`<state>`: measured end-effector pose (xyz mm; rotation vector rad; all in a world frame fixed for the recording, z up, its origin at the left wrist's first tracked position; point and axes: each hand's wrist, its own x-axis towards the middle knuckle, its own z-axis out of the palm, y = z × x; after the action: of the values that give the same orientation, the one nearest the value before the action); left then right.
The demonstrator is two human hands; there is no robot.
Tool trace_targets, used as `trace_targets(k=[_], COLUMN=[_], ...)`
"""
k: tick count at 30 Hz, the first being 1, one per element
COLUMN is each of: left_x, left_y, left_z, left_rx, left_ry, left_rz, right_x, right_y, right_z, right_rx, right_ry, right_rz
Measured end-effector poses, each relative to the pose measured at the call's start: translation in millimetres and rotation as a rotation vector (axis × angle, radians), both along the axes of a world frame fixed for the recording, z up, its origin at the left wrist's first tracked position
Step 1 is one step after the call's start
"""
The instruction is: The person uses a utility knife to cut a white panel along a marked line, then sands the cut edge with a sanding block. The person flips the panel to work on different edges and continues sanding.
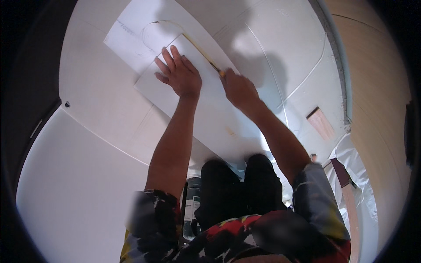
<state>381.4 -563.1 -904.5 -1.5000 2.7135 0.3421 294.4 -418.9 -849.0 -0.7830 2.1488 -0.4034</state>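
A long white panel [210, 114] lies slantwise on the pale work surface [109, 92]. My left hand [182, 79] rests flat near its far end, fingers spread over the panel. At the panel's right edge my right hand [240, 90] is closed round a slim yellow-tipped tool [222, 73], most of which the fingers hide; its exact kind I cannot make out. A yellowish line runs along that edge from the tool to the far corner. Beyond it a thin curled strand [154, 23] loops over another white sheet [131, 35].
A small wood piece [322, 122] lies to the right. Crinkled clear plastic [364, 179] and a wooden strip [351, 210] are at the lower right. Beside my legs stands a dark labelled container [192, 208]. A grey raised rim [343, 79] bounds the surface on the right.
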Motion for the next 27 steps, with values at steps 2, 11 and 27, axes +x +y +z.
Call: trace_targets(k=[2, 11, 27], left_x=[3, -1, 7], left_y=[-1, -2, 0], left_z=[-2, 0, -3], left_rx=[0.017, 0.025, 0.018], left_ry=[-0.019, 0.001, 0.020], left_rz=[0.009, 0.030, 0.020], right_x=[19, -17, -34], right_y=[46, -33, -99], right_z=[9, 11, -18], right_rx=[0.158, -0.155, -0.142], right_ry=[-0.065, 0.023, 0.059], right_rz=[-0.011, -0.192, 0.000])
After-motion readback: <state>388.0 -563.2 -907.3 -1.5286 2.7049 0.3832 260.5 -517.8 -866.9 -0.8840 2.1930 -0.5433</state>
